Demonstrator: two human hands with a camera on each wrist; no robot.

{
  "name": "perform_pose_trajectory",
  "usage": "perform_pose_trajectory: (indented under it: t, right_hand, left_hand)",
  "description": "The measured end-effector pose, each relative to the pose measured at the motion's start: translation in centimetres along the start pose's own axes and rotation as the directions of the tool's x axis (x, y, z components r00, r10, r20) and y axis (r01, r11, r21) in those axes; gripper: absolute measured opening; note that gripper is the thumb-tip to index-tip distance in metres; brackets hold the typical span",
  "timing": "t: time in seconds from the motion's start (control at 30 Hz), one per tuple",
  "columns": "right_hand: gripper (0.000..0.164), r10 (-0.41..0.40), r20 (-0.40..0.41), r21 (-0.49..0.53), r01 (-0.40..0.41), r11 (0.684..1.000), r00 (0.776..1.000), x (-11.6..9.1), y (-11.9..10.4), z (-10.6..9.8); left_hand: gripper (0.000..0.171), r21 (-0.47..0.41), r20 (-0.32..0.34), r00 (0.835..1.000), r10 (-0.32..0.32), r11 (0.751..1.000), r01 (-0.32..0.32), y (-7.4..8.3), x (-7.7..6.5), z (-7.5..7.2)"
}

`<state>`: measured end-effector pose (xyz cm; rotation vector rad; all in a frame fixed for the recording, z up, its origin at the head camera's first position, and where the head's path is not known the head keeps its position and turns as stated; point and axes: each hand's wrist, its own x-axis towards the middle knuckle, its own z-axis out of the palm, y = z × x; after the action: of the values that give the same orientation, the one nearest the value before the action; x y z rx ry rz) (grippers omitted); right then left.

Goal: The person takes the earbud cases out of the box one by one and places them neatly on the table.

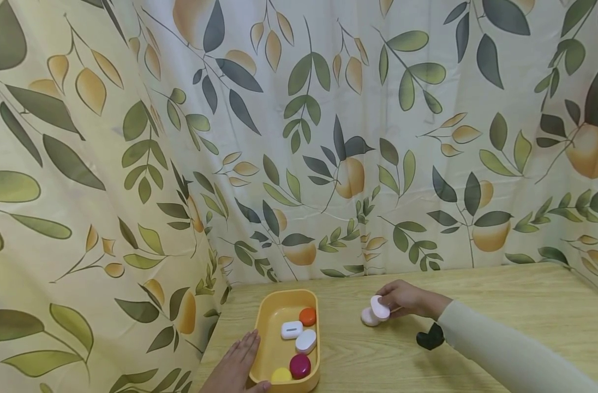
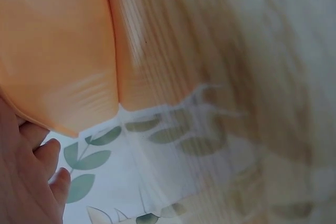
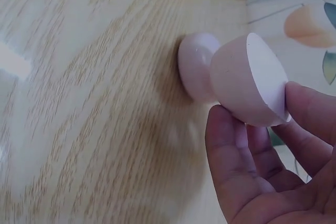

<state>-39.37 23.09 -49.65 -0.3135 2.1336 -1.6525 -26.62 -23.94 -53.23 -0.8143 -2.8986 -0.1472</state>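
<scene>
My right hand [image 1: 402, 299] pinches a pale pink hourglass-shaped piece [image 3: 231, 80] between thumb and fingers, close over the wooden table. It has a narrow waist, a rounded lower end and a flat slanted face, much like a makeup sponge; in the right wrist view the flat face is toward the thumb. My left hand [image 1: 237, 360] rests against the left side of a yellow-orange tray [image 1: 261, 322], fingers extended along its rim. Inside the tray lie an orange disc [image 1: 308, 316], a white slotted case [image 1: 292, 329], a white oval piece [image 1: 306, 341], a magenta disc [image 1: 300, 366] and a yellow round piece [image 1: 281, 375].
A black object [image 1: 430, 337] shows beneath my right cuff. The wooden table [image 1: 505, 305] extends to the right and meets a curtain [image 1: 328, 218] printed with leaves and fruit, which also hangs along the left side.
</scene>
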Motion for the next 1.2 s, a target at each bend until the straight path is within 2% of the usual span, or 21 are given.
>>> perform_pose_trajectory:
  t: [0.23,0.5,0.8,0.9,1.07,1.2]
  right_hand:
    - [0.033,0.014,-0.034,-0.023,-0.015,1.000,0.999,-0.4,0.6,-0.6]
    - [0.032,0.016,-0.045,-0.020,-0.017,1.000,0.999,-0.6,1.7,-1.2]
    - [0.026,0.003,-0.040,0.006,-0.003,1.000,0.999,-0.3,2.6,-1.2]
    - [0.024,-0.008,-0.057,-0.044,0.005,0.999,0.998,-0.1,2.5,-1.1]
    - [0.020,-0.011,-0.132,-0.194,-0.015,0.981,0.991,0.5,2.1,-0.8]
    - [0.019,0.014,-0.156,-0.224,-0.049,0.973,0.988,0.5,1.9,-0.6]
  left_hand:
    - [0.097,0.000,0.011,1.000,-0.005,1.000,0.005,0.0,0.1,0.0]
    - [0.094,-0.008,-0.028,1.000,0.014,1.000,-0.014,-0.2,0.0,0.0]
    - [0.095,-0.003,-0.002,1.000,0.002,1.000,-0.002,-0.2,0.0,0.0]
    - [0.094,-0.006,-0.012,1.000,0.006,1.000,-0.006,-0.2,-0.2,-0.1]
    - [0.091,-0.020,-0.051,0.999,0.020,1.000,-0.021,-0.2,-0.3,0.0]
    - [0.092,-0.002,-0.057,0.998,0.033,0.999,-0.033,-0.2,-0.3,0.1]
